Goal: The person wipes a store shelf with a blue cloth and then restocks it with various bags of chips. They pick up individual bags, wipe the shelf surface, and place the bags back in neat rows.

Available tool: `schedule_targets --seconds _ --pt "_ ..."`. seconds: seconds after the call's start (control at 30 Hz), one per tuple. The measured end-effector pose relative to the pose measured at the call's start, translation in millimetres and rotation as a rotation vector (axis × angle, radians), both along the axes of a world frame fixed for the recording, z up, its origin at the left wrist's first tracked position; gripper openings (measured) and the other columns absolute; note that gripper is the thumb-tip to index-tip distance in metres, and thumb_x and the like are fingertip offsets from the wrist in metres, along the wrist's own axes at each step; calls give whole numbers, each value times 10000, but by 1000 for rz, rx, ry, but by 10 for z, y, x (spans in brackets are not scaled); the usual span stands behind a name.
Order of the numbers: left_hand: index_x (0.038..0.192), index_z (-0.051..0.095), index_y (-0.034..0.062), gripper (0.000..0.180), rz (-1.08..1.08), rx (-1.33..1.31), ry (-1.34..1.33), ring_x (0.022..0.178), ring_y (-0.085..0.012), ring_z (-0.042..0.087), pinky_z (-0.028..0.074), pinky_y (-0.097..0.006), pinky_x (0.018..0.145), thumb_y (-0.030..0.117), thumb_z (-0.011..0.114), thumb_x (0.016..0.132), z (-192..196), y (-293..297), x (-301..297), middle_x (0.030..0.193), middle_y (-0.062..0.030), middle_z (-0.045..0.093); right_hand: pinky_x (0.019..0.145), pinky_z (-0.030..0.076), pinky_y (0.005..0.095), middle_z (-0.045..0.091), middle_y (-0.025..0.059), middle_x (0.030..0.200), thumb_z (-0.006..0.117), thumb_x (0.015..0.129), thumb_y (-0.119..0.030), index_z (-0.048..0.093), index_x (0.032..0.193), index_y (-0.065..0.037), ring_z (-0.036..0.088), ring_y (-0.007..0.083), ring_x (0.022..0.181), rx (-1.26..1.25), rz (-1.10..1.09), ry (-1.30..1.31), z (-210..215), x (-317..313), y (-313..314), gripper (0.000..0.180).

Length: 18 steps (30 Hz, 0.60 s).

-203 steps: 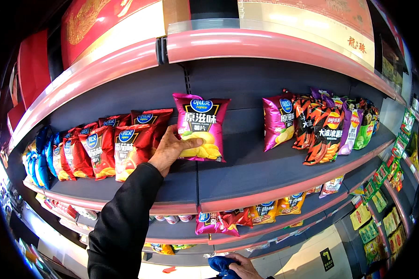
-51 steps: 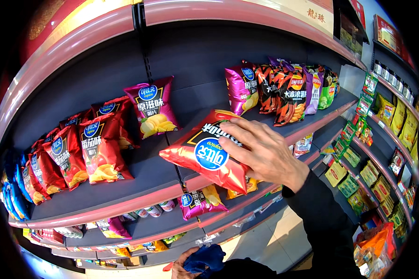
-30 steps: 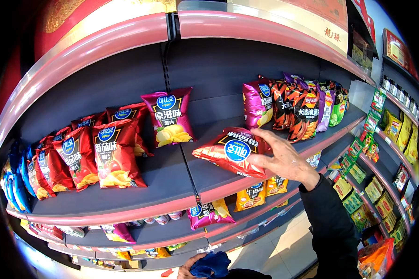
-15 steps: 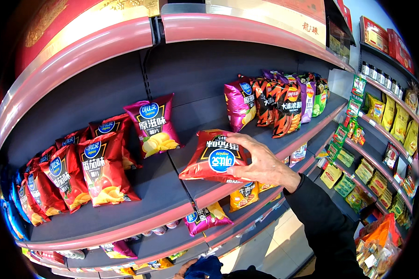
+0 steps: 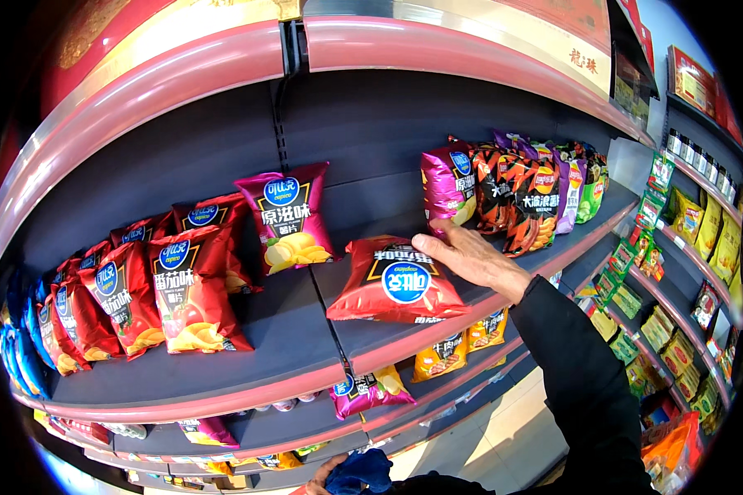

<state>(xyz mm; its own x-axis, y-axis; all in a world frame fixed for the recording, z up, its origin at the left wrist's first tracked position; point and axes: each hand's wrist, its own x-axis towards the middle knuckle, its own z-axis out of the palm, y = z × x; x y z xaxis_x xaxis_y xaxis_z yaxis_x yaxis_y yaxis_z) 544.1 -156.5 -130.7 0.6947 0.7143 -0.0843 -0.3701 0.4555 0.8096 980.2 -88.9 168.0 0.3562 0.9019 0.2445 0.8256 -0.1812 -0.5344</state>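
Observation:
A red bag of potato chips (image 5: 363, 289) lies on its back on the middle shelf, its print upside down to me. My right hand (image 5: 479, 260) is over its right end, thumb by the bag's top and fingers stretched toward the purple chip bag (image 5: 450, 186) behind. The fingers are apart and hold nothing; whether they touch the purple bag I cannot make out. At the lower edge, my left hand (image 5: 324, 474) is closed on a dark blue cloth (image 5: 362, 472), partly cut off. Another purple chip bag (image 5: 287, 219) stands upright left of the red one.
Several red chip bags (image 5: 194, 289) stand at the left, beside blue bags (image 5: 21, 355). Black-and-orange chip bags (image 5: 532, 206) stand at the right. The pink shelf edge (image 5: 223, 396) runs along the front; orange bags (image 5: 442, 355) lie on a lower shelf. A side shelf (image 5: 693, 256) holds small packets.
My right hand has let go of the red chip bag, which now lies on the shelf, and has moved back toward the purple bag. The view has shifted slightly.

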Motion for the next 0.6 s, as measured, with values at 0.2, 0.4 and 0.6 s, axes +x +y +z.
schedule_targets --seconds 0.2,0.4,0.6 --pt "1556 353 -18 938 22 62 -16 1438 -321 455 476 -450 1118 673 560 954 30 -30 118 1590 -197 406 1214 313 482 390 379 1538 376 809 -955 263 1576 93 398 455 1463 -137 10 -66 -57 58 86 1303" --pt "1571 316 -14 940 -13 85 -73 1485 -353 381 411 -475 1173 654 571 960 48 5 167 1645 -212 313 1224 296 486 366 372 1558 399 808 -948 231 1594 64 377 461 1473 -222 83 -69 34 46 5 1293" --pt "1563 297 -58 993 -81 144 26 1505 -358 353 368 -468 1204 689 545 957 159 72 270 1623 -262 320 929 480 339 629 166 1090 808 812 -608 257 1583 67 631 237 1031 41 108 377 -102 -77 25 1163"
